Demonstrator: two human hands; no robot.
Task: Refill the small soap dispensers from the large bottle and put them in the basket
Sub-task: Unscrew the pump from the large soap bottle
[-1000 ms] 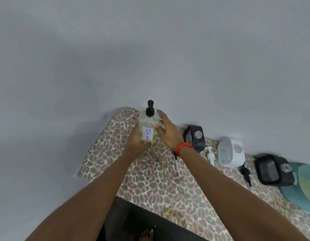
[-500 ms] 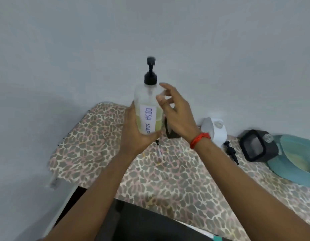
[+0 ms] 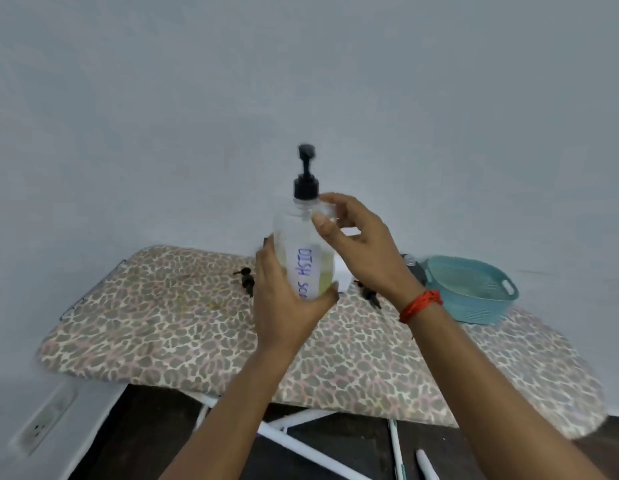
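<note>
While the left hand [image 3: 284, 308] is gripping the large bottle [image 3: 301, 237] upright above the ironing board [image 3: 162, 323], the right hand [image 3: 365, 252] is curling round its shoulder, left of the basket [image 3: 481, 306].

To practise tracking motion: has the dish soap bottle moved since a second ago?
Yes. The dish soap bottle, gripped by the left hand, has risen off the leopard-print board.

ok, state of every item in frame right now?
large bottle: held upright, part full, pump head on.
left hand: grips bottle's lower body.
right hand: pinches bottle's shoulder.
basket: upright on board, looks empty.
loose pump: lying on board, detached.
</note>
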